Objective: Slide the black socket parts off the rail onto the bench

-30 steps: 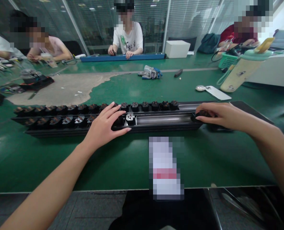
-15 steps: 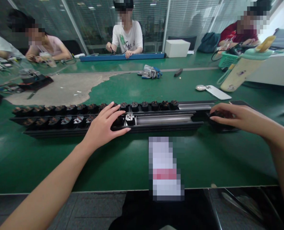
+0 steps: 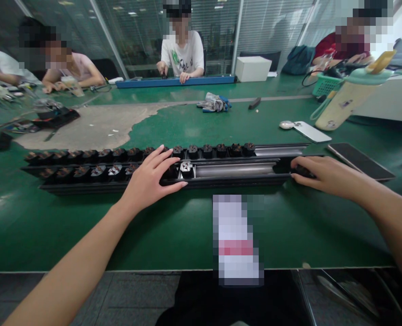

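Note:
A long black two-channel rail (image 3: 235,170) lies across the green table. Several small black parts (image 3: 208,150) fill its far channel and the left stretch of the near channel. My left hand (image 3: 150,179) rests on the near channel with fingers spread, beside a part with a silver top (image 3: 186,168). My right hand (image 3: 323,174) sits at the rail's right end, fingers curled over a small black part (image 3: 301,170) at the channel mouth.
A dark phone (image 3: 360,160) lies right of the rail. A white phone (image 3: 308,131), a cream bottle (image 3: 346,97), a green basket (image 3: 326,84) and gloves (image 3: 214,103) sit farther back. Three other people work at the far side, one at a blue rail (image 3: 174,82).
My right hand slid out to the right beyond the rail's end, then came back to the end with a black part. My left hand stayed on the rail.

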{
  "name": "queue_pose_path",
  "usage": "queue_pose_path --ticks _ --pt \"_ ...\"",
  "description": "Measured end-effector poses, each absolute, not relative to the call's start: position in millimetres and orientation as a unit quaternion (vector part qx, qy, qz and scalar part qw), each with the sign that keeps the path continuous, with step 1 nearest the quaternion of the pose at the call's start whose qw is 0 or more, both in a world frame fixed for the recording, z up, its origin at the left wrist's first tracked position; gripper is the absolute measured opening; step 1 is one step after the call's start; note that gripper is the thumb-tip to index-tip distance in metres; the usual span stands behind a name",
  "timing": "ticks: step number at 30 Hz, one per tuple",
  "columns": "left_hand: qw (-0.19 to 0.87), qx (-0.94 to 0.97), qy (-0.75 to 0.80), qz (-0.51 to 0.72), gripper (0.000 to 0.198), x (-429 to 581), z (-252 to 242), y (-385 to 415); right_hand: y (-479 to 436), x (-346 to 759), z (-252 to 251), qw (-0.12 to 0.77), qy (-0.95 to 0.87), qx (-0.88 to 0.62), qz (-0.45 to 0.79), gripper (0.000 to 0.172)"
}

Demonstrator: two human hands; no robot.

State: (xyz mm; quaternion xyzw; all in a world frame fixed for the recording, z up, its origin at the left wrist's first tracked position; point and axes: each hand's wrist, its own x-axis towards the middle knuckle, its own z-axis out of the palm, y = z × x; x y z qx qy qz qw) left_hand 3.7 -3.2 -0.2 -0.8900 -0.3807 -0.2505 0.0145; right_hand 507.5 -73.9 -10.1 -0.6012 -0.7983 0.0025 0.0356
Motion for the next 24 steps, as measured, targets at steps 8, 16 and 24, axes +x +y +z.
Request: queue_pose_path --ticks 8,16,24 --pt "0.018 -0.892 -0.378 -0.248 0.063 2.6 -0.8 -3.4 -76.1 522.6 -7.8 -0.009 -0.802 -0.582 -0.132 0.051" --pt "0.014 -0.89 -0.382 -0.25 0.066 2.9 -0.3 -4.9 -73.5 431.0 44.6 0.142 -0.835 -0.507 -0.162 0.047" --pt "0.014 -0.893 -0.372 -0.252 0.067 1.7 -2.6 -4.0 -19.7 281.9 38.1 0.166 -0.919 -0.356 -0.037 0.039"
